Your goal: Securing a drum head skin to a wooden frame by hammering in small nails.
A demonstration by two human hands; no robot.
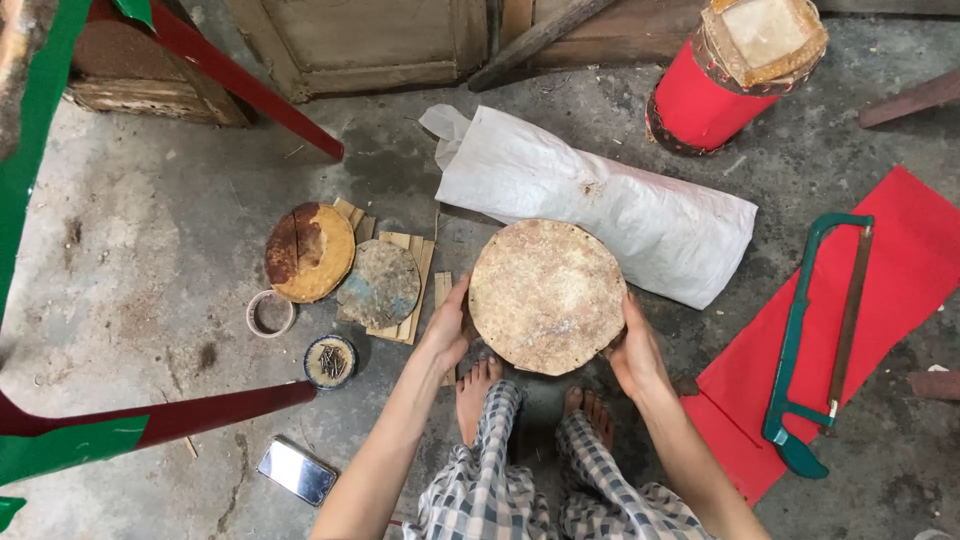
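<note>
A round tan disc (pixel 547 295), rough and speckled like dried hide, is held flat above my bare feet (pixel 478 384). My left hand (pixel 447 328) grips its left rim and my right hand (pixel 634 352) grips its right rim. Behind the disc lies a stuffed white woven sack (pixel 600 205) on the concrete floor. My checked trouser legs show below the disc.
Two smaller worn discs (pixel 309 251) (pixel 379 284) lie on wood slats at the left, beside a tape roll (pixel 270 313), a small round tin (pixel 330 361) and a phone (pixel 297 470). A green-framed saw (pixel 815 330) rests on red sheet (pixel 900 270) at right. A red drum (pixel 725 75) stands behind.
</note>
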